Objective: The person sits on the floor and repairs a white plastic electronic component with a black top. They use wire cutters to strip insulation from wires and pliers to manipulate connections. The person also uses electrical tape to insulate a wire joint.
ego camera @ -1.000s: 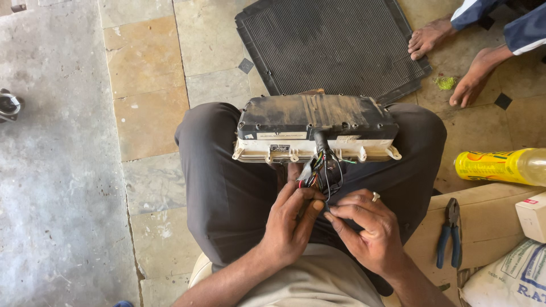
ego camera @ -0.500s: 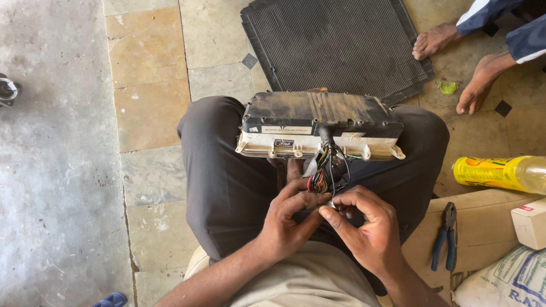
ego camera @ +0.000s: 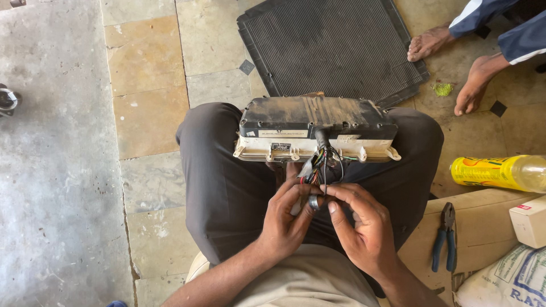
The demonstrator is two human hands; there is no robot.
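the dusty instrument cluster point(ego camera: 317, 128) rests across the person's knees, its bundle of coloured wires point(ego camera: 320, 168) trailing toward the body. the left hand point(ego camera: 287, 219) and the right hand point(ego camera: 364, 230) meet just below it, fingers point(ego camera: 335, 193) closed in a pinch on the wire ends. a black radiator point(ego camera: 335, 48) lies on the tiled floor point(ego camera: 148, 85) beyond the knees, another person's bare feet point(ego camera: 429, 42) beside it. blue-handled pliers point(ego camera: 443, 236) lie on cardboard point(ego camera: 483, 227) near a yellow bottle point(ego camera: 497, 172).
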